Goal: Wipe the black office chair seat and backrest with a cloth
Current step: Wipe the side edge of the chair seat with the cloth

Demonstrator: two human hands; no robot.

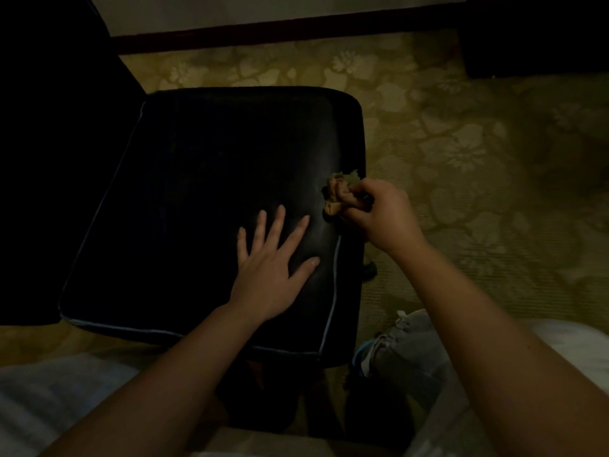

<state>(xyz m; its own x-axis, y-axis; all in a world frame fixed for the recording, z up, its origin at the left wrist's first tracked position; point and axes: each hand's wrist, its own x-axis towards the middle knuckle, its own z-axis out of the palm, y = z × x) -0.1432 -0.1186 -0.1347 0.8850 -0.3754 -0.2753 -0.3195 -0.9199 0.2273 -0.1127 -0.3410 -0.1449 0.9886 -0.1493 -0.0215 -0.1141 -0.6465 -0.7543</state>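
On the black seat (204, 192) | left hand (270, 268) flat, fingers spread | right hand (379, 212) fingers clutching cloth (337, 194) at seat edge

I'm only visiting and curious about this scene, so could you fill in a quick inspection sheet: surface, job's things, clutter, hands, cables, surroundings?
Surface: black chair seat, pale piping along its edges; dim light.
Job's things: crumpled cloth at the seat's edge on the person's right.
Clutter: nothing seen.
Hands: left hand flat on the seat, fingers spread; right hand grips the cloth.
Cables: nothing seen.
Surroundings: floral carpet, dark baseboard, grey shoe beside the chair.
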